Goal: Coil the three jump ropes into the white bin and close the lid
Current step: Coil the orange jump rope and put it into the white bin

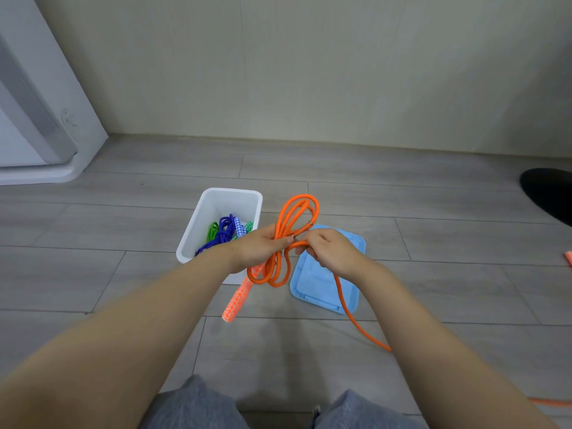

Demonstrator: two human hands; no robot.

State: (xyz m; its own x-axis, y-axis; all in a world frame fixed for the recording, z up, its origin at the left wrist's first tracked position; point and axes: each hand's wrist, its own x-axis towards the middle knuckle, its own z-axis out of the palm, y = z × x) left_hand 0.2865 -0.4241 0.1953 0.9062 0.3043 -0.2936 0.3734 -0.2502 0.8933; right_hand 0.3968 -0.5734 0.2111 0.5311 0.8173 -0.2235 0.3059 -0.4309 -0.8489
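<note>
My left hand (258, 247) grips several loops of the orange jump rope (297, 212) at their middle, above the floor. One orange patterned handle (236, 300) hangs below that hand. My right hand (329, 249) pinches the same rope just right of the bundle, and the loose rope trails down under my right forearm. The white bin (213, 202) stands open on the floor to the left, with the blue rope (224, 232) and the green rope (213, 229) inside. The light blue lid (315, 287) lies flat on the floor beside the bin, under my right hand.
A white appliance (37, 119) stands at the back left against the wall. A dark object (549, 193) sits at the right edge. The rope's other orange end (569, 258) lies at the far right, and more rope (551, 402) crosses the floor at bottom right.
</note>
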